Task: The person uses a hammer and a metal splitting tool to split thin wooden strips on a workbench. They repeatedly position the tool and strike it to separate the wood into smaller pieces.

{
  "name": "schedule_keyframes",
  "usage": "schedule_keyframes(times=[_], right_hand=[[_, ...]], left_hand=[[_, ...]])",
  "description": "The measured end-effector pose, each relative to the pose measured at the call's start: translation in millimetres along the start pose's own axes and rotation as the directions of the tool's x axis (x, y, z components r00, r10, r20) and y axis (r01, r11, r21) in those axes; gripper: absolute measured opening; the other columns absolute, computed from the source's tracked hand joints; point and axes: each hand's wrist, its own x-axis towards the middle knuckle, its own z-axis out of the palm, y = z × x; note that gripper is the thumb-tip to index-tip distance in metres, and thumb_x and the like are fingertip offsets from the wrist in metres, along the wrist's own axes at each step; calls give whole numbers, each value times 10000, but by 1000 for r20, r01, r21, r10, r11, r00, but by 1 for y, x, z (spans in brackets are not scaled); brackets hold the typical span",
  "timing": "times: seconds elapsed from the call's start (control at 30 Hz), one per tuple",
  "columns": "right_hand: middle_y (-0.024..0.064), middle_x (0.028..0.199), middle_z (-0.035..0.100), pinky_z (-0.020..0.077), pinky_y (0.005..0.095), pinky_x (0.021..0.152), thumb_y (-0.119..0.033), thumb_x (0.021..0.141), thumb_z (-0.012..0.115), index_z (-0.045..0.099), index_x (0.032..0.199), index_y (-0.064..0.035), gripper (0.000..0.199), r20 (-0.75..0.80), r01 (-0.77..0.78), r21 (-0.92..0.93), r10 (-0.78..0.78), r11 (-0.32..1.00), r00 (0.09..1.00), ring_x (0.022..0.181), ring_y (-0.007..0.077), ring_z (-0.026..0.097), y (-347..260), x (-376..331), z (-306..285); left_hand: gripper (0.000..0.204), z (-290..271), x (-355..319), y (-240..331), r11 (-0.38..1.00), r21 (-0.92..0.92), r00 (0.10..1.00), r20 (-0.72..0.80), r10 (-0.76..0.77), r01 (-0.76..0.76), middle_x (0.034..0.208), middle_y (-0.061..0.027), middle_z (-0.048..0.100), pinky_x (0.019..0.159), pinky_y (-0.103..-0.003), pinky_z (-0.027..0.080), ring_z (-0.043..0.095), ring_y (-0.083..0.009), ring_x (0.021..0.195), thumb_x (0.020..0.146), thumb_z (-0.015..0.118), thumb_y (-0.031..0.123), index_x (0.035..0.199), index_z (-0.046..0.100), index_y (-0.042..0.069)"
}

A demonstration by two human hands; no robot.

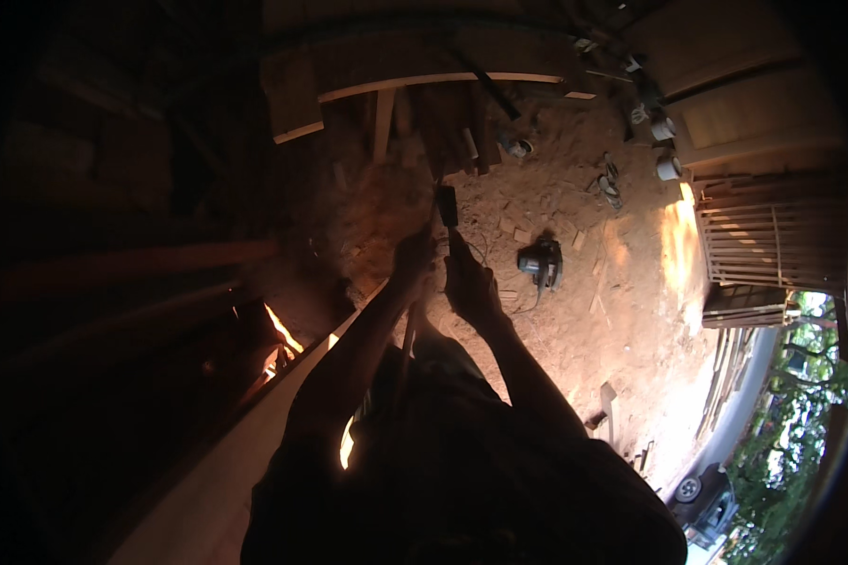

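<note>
In front of my body, my left hand (413, 259) is closed around a thin, long strip (409, 331) that runs down towards my lap; its material is too dark to tell. Close beside it on the right, my right hand (472, 290) grips a hammer-like tool (447, 205) with a dark, blocky head, which points away from me near the strip's far end. Deep shadow hides most of my fingers. Past the hands, short pieces of wood (470, 143) lie in the shade below a long light-edged board (443, 81).
A power saw (542, 262) with a cable rests on the dirt floor to the right, among wood scraps (509, 226). Sandals (610, 184), white rolls (668, 168) and a slatted wooden frame (773, 231) are farther right. A long plank (226, 461) slants along my left.
</note>
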Motion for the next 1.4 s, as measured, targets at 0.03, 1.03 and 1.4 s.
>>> schedule_keyframes(times=[0.03, 1.03, 1.4], right_hand=[[271, 1251, 638, 578, 533, 796, -193, 1005, 508, 405, 1511, -103, 525, -55, 54, -1, -54, 999, 997, 979, 480, 669, 0, -4, 0], [291, 1114, 682, 593, 500, 750, -156, 992, 493, 378, 1516, -83, 541, -87, 137, 66, -131, 988, 988, 922, 461, 698, -5, -2, -3], [268, 1349, 585, 586, 515, 776, -198, 1003, 498, 390, 1531, -122, 545, -84, 113, 41, -109, 993, 991, 961, 450, 694, 2, 3, 3]], left_hand=[[479, 1, 0, -2, 1000, -2, 999, -41, 6, -6, 521, 76, 382, 369, -283, 229, 316, -79, 380, 1059, 456, 487, 685, 477, 188], [443, -3, 33, -28, 994, -18, 993, -51, 107, -108, 578, 35, 460, 393, -272, 324, 411, -82, 428, 1058, 478, 481, 849, 582, 105], [439, -4, 12, -7, 999, 53, 1000, -20, -3, 4, 654, 13, 563, 441, -269, 364, 490, -88, 493, 1042, 504, 460, 825, 626, 99]])
